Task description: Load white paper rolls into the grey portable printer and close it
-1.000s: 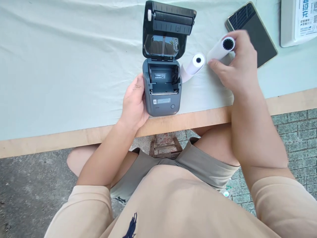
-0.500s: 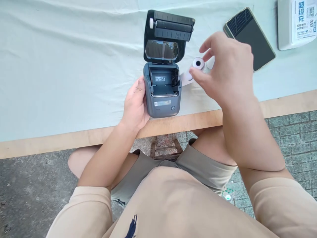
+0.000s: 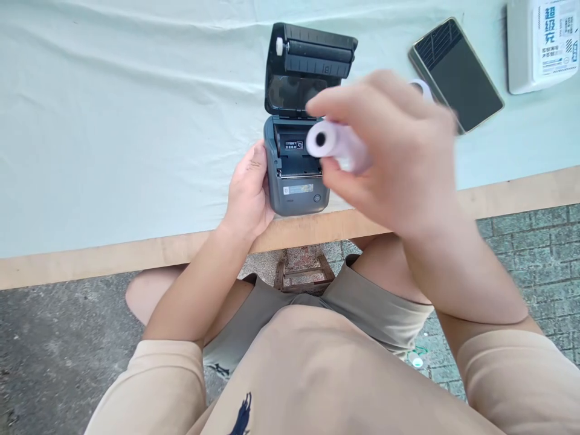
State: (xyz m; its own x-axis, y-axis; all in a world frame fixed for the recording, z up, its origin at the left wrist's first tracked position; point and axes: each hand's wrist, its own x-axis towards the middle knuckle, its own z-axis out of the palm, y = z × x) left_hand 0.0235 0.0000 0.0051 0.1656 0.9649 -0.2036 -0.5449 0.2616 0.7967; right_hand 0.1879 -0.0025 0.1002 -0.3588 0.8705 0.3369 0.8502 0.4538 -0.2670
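Note:
My left hand [image 3: 248, 190] grips a small dark label printer [image 3: 299, 196] by its left side, near the table's front edge. The printer's lid [image 3: 308, 60] stands open, with a black roller and a white gear on it. Between the thumb and fingers of my right hand [image 3: 399, 145] is a white paper roll [image 3: 335, 144] with a dark hole in its core. The roll's end is over the right side of the printer's paper bay [image 3: 290, 160]; whether it touches the printer I cannot tell. My right hand is blurred and hides part of the roll.
A dark-screened phone [image 3: 460, 75] lies on the pale cloth [image 3: 136, 121] at the right. Beyond it is a white box [image 3: 541, 45] with blue print. A white round thing [image 3: 421, 89] shows behind my right hand. The table's wooden edge [image 3: 90, 260] runs in front of me.
My right hand has closed on the paper roll and lifted it leftward from the cloth to the printer's open bay. My left hand and the printer have hardly moved.

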